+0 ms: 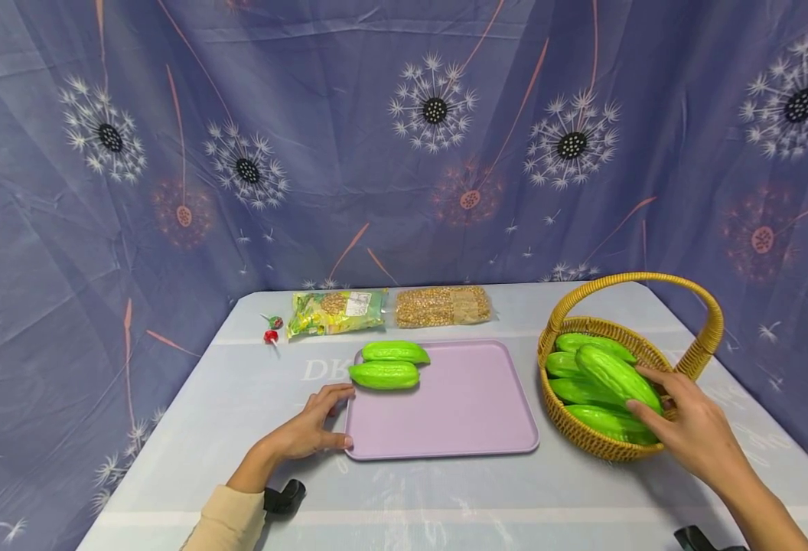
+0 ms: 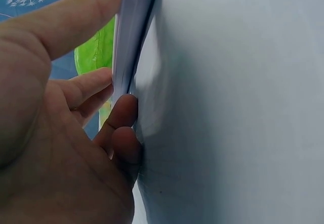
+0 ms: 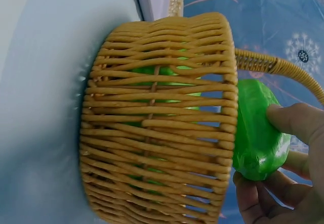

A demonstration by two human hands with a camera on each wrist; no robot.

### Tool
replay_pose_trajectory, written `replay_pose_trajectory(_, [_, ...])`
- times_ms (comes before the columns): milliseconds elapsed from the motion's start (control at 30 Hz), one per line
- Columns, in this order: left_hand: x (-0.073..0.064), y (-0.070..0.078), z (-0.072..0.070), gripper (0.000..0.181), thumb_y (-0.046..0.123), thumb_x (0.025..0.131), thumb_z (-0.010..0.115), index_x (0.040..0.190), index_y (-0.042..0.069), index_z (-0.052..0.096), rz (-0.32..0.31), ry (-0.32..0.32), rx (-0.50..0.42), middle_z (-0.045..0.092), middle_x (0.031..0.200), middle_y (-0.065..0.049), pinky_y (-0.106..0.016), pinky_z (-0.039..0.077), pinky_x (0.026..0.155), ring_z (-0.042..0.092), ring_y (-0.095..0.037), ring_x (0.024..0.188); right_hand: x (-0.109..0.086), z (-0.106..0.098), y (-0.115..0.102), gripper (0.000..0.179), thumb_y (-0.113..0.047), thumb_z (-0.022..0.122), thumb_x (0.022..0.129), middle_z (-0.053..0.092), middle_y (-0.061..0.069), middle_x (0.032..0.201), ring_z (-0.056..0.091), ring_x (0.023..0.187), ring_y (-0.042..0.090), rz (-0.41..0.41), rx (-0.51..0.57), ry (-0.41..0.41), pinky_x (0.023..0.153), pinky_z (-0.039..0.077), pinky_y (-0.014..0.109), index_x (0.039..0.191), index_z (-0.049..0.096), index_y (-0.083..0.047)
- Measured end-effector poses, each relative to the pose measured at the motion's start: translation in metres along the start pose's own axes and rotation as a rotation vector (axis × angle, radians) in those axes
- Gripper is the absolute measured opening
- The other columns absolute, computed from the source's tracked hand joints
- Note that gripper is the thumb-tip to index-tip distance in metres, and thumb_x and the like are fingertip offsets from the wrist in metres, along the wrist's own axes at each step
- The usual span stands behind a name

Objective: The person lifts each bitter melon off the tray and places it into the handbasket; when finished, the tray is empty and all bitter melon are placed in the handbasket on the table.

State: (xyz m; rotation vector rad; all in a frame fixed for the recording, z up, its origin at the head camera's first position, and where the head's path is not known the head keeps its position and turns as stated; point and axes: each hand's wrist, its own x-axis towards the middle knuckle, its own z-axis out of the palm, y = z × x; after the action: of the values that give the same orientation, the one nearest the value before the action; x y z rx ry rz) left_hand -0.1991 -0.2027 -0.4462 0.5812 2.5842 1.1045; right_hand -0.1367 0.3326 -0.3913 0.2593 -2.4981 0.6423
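Observation:
My right hand (image 1: 696,428) pinches a bright green cucumber (image 1: 616,375) between thumb and fingers, at the top of a wicker basket (image 1: 583,444). In the right wrist view the cucumber (image 3: 258,133) shows above the basket's rim, thumb on one side and fingers on the other. Several more green cucumbers (image 1: 600,419) lie beneath it in the basket. A lilac tray (image 1: 459,417) lies flat in the middle, bearing two cucumbers (image 1: 385,375) side by side at its far left corner. My left hand (image 1: 307,428) touches the tray's left edge with thumb and fingers spread apart.
Behind the tray lie a yellow-green packet (image 1: 337,312) and a clear bag of yellow kernels (image 1: 441,307). Two small wrapped lollipops, one red (image 1: 271,337), lie at the back left. The basket's tall handle (image 1: 638,277) arches over it. A patterned curtain (image 1: 349,153) hangs behind the table.

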Motion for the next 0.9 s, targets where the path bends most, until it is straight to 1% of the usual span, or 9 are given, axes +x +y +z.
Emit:
replay_pose_trajectory(67, [0.0, 0.0, 0.0, 0.079, 0.031, 0.077, 0.076, 0.142, 0.01, 0.038, 0.002, 0.0, 0.0, 0.027, 0.149, -0.005, -0.047, 0.036, 0.096, 0.036, -0.028, 0.122, -0.001, 0.001, 0.003, 0.054, -0.019, 0.077, 0.078, 0.058, 0.013, 0.102, 0.031, 0.083, -0.025, 0.01, 0.0, 0.0, 0.06, 0.034, 0.011, 0.126, 0.057, -0.006])
replay_pose_trajectory(267, [0.0, 0.0, 0.001, 0.079, 0.032, 0.077, 0.076, 0.142, 0.011, 0.038, 0.004, -0.001, 0.007, 0.027, 0.149, -0.005, -0.046, 0.036, 0.095, 0.036, -0.027, 0.122, 0.0, 0.002, 0.007, 0.052, -0.022, 0.074, 0.081, 0.058, 0.014, 0.1, 0.031, 0.078, -0.022, 0.065, -0.037, -0.011, 0.056, 0.036, 0.022, 0.127, 0.056, -0.005])
replay_pose_trajectory(433, [0.001, -0.001, 0.0, 0.079, 0.032, 0.077, 0.076, 0.142, 0.011, 0.037, 0.0, -0.004, 0.002, 0.027, 0.149, -0.004, -0.045, 0.036, 0.095, 0.036, -0.028, 0.122, 0.002, 0.004, 0.011, 0.05, -0.023, 0.074, 0.081, 0.057, 0.016, 0.097, 0.03, 0.076, -0.019, 0.098, -0.069, 0.004, 0.056, 0.035, 0.024, 0.123, 0.058, 0.0])
replay_pose_trajectory(467, [0.001, 0.0, 0.0, 0.079, 0.032, 0.077, 0.076, 0.142, 0.011, 0.037, -0.002, -0.003, 0.001, 0.027, 0.149, -0.004, -0.046, 0.036, 0.095, 0.036, -0.028, 0.122, 0.002, 0.005, 0.012, 0.05, -0.023, 0.074, 0.081, 0.057, 0.016, 0.096, 0.032, 0.075, -0.016, 0.104, -0.076, 0.011, 0.056, 0.035, 0.025, 0.122, 0.058, 0.001])
replay_pose_trajectory(533, [0.001, 0.0, 0.0, 0.079, 0.032, 0.077, 0.076, 0.142, 0.011, 0.037, -0.004, -0.002, 0.001, 0.027, 0.149, -0.004, -0.046, 0.036, 0.095, 0.036, -0.028, 0.123, 0.002, 0.008, 0.013, 0.05, -0.022, 0.074, 0.081, 0.056, 0.018, 0.096, 0.041, 0.077, -0.006, 0.121, -0.086, 0.016, 0.057, 0.035, 0.028, 0.122, 0.058, 0.002])
replay_pose_trajectory(600, [0.001, 0.0, -0.001, 0.079, 0.032, 0.077, 0.077, 0.142, 0.011, 0.037, -0.005, -0.001, 0.0, 0.027, 0.149, -0.004, -0.047, 0.036, 0.096, 0.036, -0.029, 0.123, 0.002, 0.01, 0.014, 0.051, -0.022, 0.073, 0.082, 0.055, 0.021, 0.098, 0.049, 0.078, 0.01, 0.143, -0.099, 0.01, 0.057, 0.036, 0.033, 0.122, 0.056, 0.003])
replay_pose_trajectory(700, [0.001, 0.0, -0.001, 0.079, 0.032, 0.077, 0.077, 0.142, 0.011, 0.037, -0.005, -0.001, -0.001, 0.027, 0.149, -0.004, -0.047, 0.036, 0.096, 0.036, -0.029, 0.123, 0.001, 0.013, 0.014, 0.051, -0.022, 0.07, 0.084, 0.054, 0.026, 0.101, 0.052, 0.08, 0.033, 0.174, -0.107, -0.002, 0.058, 0.037, 0.042, 0.124, 0.054, 0.005])
replay_pose_trajectory(800, [0.001, -0.001, 0.0, 0.079, 0.032, 0.077, 0.076, 0.142, 0.011, 0.037, -0.006, -0.003, -0.001, 0.027, 0.149, -0.004, -0.046, 0.036, 0.096, 0.036, -0.028, 0.123, 0.001, 0.015, 0.014, 0.051, -0.023, 0.068, 0.086, 0.052, 0.029, 0.105, 0.052, 0.084, 0.038, 0.203, -0.113, -0.008, 0.062, 0.037, 0.05, 0.126, 0.052, 0.005])
replay_pose_trajectory(900, [0.001, -0.001, 0.0, 0.078, 0.032, 0.077, 0.076, 0.142, 0.012, 0.038, -0.007, -0.003, 0.001, 0.027, 0.149, -0.003, -0.046, 0.036, 0.095, 0.036, -0.028, 0.122, 0.001, 0.017, 0.014, 0.051, -0.023, 0.065, 0.087, 0.051, 0.029, 0.108, 0.051, 0.087, 0.039, 0.225, -0.117, -0.006, 0.065, 0.037, 0.054, 0.127, 0.051, 0.005])
